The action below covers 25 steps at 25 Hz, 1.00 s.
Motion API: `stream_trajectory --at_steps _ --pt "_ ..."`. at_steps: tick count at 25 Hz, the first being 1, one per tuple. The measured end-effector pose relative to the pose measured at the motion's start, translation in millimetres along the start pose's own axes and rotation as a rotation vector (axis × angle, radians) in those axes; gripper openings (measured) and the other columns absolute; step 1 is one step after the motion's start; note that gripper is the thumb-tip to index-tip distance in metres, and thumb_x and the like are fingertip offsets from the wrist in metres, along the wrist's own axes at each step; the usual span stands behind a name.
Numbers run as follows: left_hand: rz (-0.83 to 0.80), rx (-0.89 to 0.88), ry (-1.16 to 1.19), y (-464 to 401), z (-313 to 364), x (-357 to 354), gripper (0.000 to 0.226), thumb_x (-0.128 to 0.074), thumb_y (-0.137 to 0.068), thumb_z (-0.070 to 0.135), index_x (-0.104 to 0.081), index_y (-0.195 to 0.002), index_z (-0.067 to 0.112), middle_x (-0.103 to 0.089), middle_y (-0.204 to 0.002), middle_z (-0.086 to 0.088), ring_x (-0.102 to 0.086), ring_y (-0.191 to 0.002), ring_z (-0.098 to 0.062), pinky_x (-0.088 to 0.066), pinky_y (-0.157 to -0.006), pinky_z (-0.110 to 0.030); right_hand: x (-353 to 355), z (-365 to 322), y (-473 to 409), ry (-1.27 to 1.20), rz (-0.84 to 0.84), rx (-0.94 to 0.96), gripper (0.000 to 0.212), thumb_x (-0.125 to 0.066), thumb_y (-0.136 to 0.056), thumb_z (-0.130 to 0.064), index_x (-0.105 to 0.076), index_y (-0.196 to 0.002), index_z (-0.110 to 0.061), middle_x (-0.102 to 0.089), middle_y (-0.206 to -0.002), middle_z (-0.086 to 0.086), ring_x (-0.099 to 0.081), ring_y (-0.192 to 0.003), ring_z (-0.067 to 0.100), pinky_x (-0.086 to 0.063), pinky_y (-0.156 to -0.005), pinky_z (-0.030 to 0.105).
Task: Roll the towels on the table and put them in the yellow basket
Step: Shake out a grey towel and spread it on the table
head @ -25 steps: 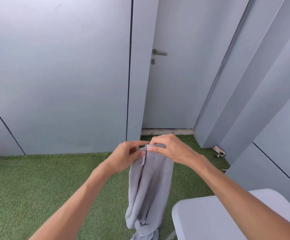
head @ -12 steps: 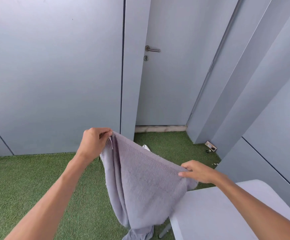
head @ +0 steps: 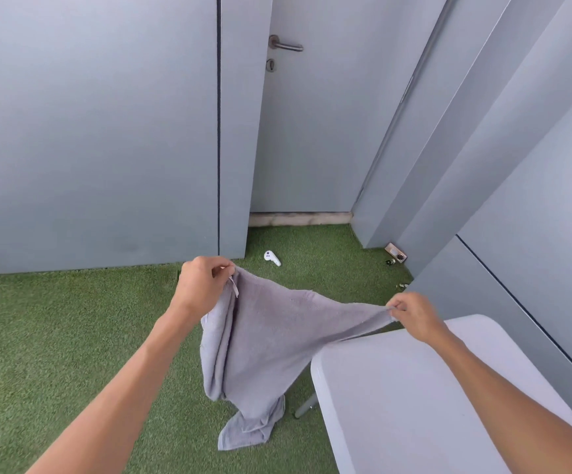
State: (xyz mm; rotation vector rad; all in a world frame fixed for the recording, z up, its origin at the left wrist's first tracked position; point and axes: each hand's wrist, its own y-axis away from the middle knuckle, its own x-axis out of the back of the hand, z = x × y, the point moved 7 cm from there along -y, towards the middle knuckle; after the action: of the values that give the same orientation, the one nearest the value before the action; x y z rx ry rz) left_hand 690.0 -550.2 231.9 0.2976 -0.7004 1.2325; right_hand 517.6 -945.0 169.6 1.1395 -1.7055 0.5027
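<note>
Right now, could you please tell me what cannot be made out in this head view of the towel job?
- Yellow basket: nowhere in the head view.
- Table: its right and near parts are cut off by the frame edges, so other towels cannot be confirmed.
- Towel: folds hide its far lower corners.
- Small white object on the grass: too small to identify.

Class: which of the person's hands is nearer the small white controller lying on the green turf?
Left. The left hand is just beside the small white controller; the right hand is farther, by the table.
</note>
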Motion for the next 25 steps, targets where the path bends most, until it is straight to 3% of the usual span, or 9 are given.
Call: stream_trajectory --at_steps 4,9,11,13,15,17,19,22,25 --pt "-0.202 0.097 -0.028 12 -10 -87 0.016 -0.061 -0.09 0.01 -0.075 -0.084 0.014 -0.069 -0.075 0.001 -0.057 -0.069 -0.017 -0.041 -0.065 -0.026 21 36 -27 -0.275 0.135 -0.197 0.022 -0.053 -0.081 0.012 -0.068 -0.078 -0.004 -0.061 -0.058 0.011 -0.06 -0.041 0.013 -0.05 -0.047 0.026" --pt "-0.229 0.216 -0.022 15 -2 -175 0.016 -0.061 -0.09 0.011 -0.072 -0.099 0.016 -0.07 -0.079 -0.005 -0.058 -0.068 -0.023 -0.044 -0.07 -0.03 72 128 -101 -0.39 0.276 -0.286 0.036 -0.067 -0.067 0.016 -0.066 -0.065 -0.019 -0.065 -0.07 0.007 -0.069 -0.085 0.037 -0.055 -0.085 0.051" --pt "-0.25 0.209 -0.01 20 5 -207 0.023 -0.061 -0.089 0.012 -0.069 -0.11 0.016 -0.069 -0.07 -0.006 -0.06 -0.065 -0.028 -0.048 -0.07 -0.032 101 175 -120 -0.358 0.346 -0.339 0.024 -0.066 -0.07 0.015 -0.07 -0.072 -0.009 -0.064 -0.059 -0.004 -0.07 -0.071 0.012 -0.059 -0.08 0.039" --pt "-0.285 0.19 -0.022 28 8 -242 0.038 -0.064 -0.089 0.01 -0.062 -0.126 0.016 -0.066 -0.063 -0.012 -0.054 -0.053 -0.019 -0.048 -0.068 -0.027 133 225 -133 -0.281 0.428 -0.393 0.022 -0.066 -0.072 0.011 -0.072 -0.091 0.001 -0.063 -0.052 -0.014 -0.055 -0.047 -0.014 -0.055 -0.068 0.012" --pt "-0.312 0.169 -0.055 39 7 -270 0.041 -0.065 -0.089 0.01 -0.058 -0.129 0.014 -0.068 -0.063 -0.01 -0.052 -0.046 -0.017 -0.053 -0.066 -0.026 162 272 -134 -0.204 0.537 -0.444 0.027 -0.065 -0.073 0.007 -0.072 -0.098 0.0 -0.074 -0.074 0.002 -0.047 -0.043 -0.022 -0.04 -0.051 -0.001" --pt "-0.292 0.156 -0.089 49 7 -287 0.026 -0.067 -0.088 0.012 -0.069 -0.114 0.015 -0.071 -0.068 -0.004 -0.061 -0.053 -0.018 -0.056 -0.066 -0.033 181 314 -128 -0.147 0.627 -0.484 0.028 -0.058 -0.076 0.006 -0.072 -0.1 0.0 -0.071 -0.097 0.022 -0.059 -0.058 -0.014 -0.036 -0.051 -0.002" --pt "-0.241 0.132 -0.092 58 11 -294 0.01 -0.069 -0.087 0.012 -0.075 -0.094 0.015 -0.072 -0.074 0.002 -0.062 -0.059 -0.016 -0.053 -0.064 -0.036 176 346 -121 -0.098 0.627 -0.499 0.03 -0.051 -0.078 0.004 -0.072 -0.1 0.0 -0.07 -0.098 0.026 -0.066 -0.078 0.004 -0.036 -0.056 0.001" --pt "-0.198 0.159 -0.07 74 8 -305 0.007 -0.069 -0.086 0.011 -0.074 -0.09 0.012 -0.069 -0.081 0.005 -0.062 -0.068 -0.011 -0.053 -0.066 -0.038 129 395 -106 -0.019 0.504 -0.539 0.024 -0.057 -0.079 0.003 -0.072 -0.097 0.002 -0.07 -0.094 0.027 -0.056 -0.057 -0.004 -0.035 -0.054 0.0" --pt "-0.15 0.201 -0.07 87 -3 -305 0.005 -0.068 -0.086 0.012 -0.072 -0.09 0.012 -0.064 -0.082 0.007 -0.062 -0.071 -0.011 -0.053 -0.069 -0.033 78 428 -94 0.1 0.408 -0.559 0.015 -0.057 -0.081 0.005 -0.069 -0.087 0.013 -0.064 -0.091 0.037 -0.066 -0.081 0.039 -0.043 -0.065 0.031"
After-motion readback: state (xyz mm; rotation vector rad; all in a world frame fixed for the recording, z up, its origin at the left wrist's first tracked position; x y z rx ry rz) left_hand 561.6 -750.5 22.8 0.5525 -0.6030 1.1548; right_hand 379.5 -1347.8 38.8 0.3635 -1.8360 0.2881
